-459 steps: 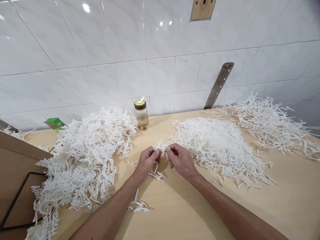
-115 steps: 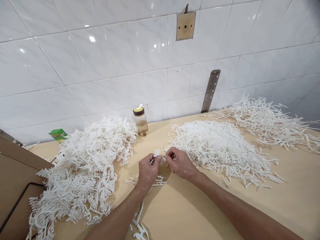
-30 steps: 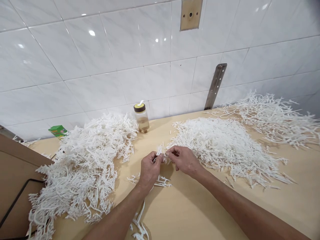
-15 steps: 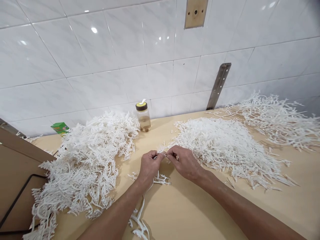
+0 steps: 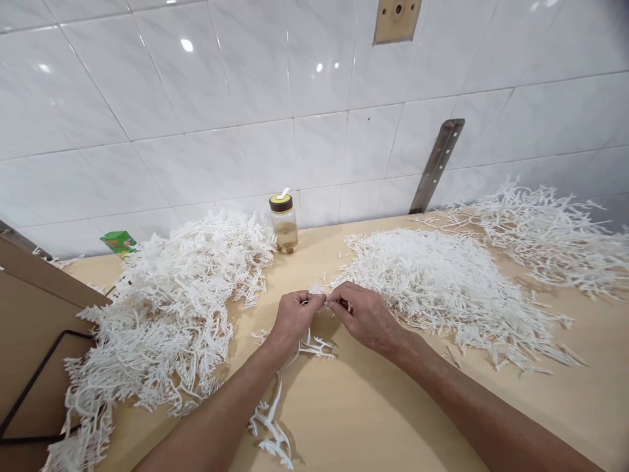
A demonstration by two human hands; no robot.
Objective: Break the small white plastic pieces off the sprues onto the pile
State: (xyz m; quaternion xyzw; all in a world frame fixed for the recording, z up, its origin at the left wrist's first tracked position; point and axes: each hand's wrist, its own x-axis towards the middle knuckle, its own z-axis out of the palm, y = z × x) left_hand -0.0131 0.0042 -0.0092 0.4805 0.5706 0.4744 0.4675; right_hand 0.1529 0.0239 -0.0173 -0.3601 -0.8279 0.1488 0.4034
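Observation:
Pinched between the thumb and fingers of my left hand is a white branched plastic stem, its tail hanging down past the wrist onto the table. My right hand is closed beside it, fingertips nearly meeting the left thumb; they pinch a tiny white piece at the stem's end, too small to make out well. To the left lies a big heap of white branched stems. Right of my hands spreads a flatter pile of short white sprigs.
A jar with a dark-rimmed yellow lid stands against the tiled wall. Behind the left heap is a green box. More white branches lie at the far right. A cardboard box stands at left, and a metal bracket leans on the wall.
Both hands stay together at nearly the same spot, with small finger movements. The hanging stem has shifted slightly left. The camera view has tilted a little.

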